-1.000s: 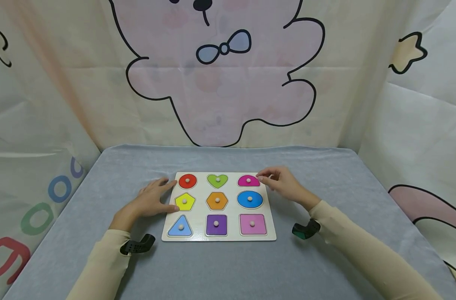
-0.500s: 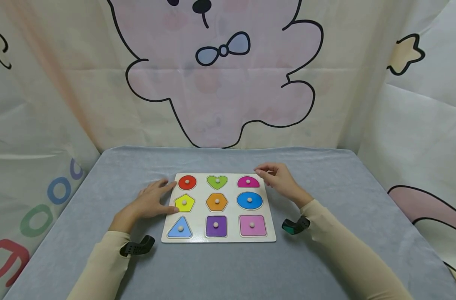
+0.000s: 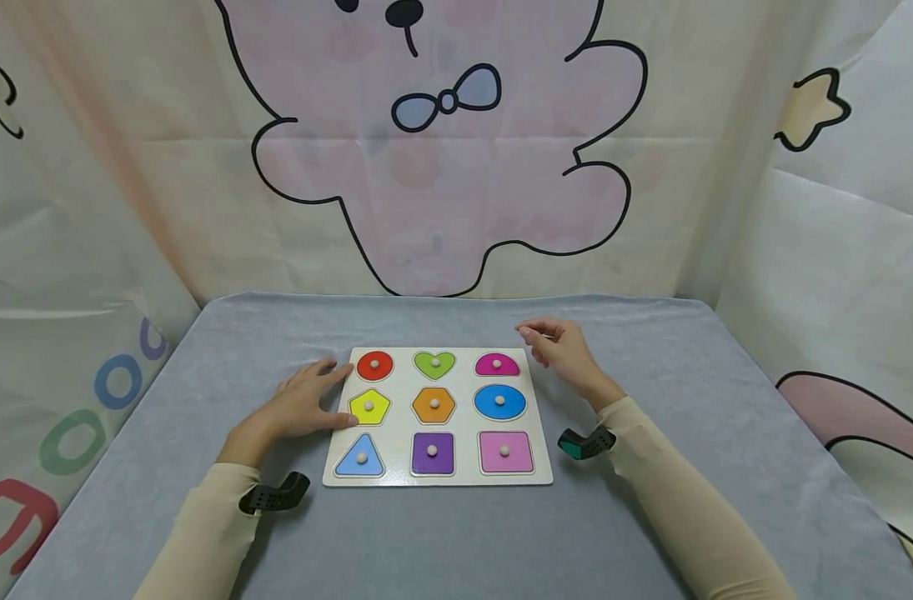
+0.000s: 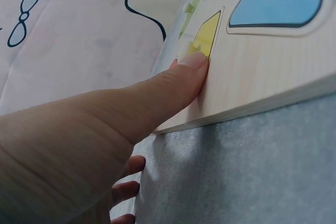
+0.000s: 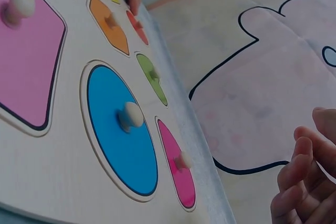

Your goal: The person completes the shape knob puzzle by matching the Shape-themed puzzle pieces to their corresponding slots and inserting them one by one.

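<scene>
A white wooden knob puzzle board (image 3: 467, 454) lies on the table with its shaped pieces seated in their recesses. My left hand (image 3: 291, 406) rests at the board's left side. Its thumb (image 4: 170, 85) lies on the board beside the yellow pentagon (image 3: 369, 407), and its index fingertip touches the edge near the red circle (image 3: 375, 365). Just beyond the upper right corner is my right hand (image 3: 564, 352), apart from the board, closest to the magenta half-circle (image 3: 497, 364). In the right wrist view its fingers (image 5: 291, 177) are loosely bent and hold nothing.
A grey-blue cloth (image 3: 441, 542) covers the table. Behind it hangs a printed curtain (image 3: 441, 183) with a pink animal figure. A dark strap (image 3: 274, 493) is on the left wrist and another strap (image 3: 587, 443) on the right.
My right hand has moved up and away from the half-circle, past the board's upper right corner, then slightly right. The left hand and the puzzle pieces stay where they were.
</scene>
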A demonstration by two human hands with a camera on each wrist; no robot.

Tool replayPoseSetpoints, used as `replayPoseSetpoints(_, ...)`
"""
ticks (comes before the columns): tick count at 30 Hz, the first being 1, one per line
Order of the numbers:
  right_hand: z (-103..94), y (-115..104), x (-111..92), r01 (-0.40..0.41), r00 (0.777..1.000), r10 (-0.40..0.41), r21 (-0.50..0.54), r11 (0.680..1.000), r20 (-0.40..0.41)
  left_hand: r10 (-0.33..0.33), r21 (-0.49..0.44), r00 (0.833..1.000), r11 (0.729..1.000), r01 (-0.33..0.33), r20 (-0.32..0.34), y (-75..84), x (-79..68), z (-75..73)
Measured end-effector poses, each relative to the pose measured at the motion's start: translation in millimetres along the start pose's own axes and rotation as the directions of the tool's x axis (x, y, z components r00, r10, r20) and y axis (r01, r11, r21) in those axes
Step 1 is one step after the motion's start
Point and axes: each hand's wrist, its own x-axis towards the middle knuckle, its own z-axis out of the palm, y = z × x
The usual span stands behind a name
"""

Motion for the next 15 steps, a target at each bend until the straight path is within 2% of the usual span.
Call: replayPoseSetpoints(15,-0.9,10.1,4.1,0.023,1.0,-0.021,0.077,0.997,-0.019,0.019,0.004,1.0,1.0,-0.019,0.001,-0.6,0.1,-0.2)
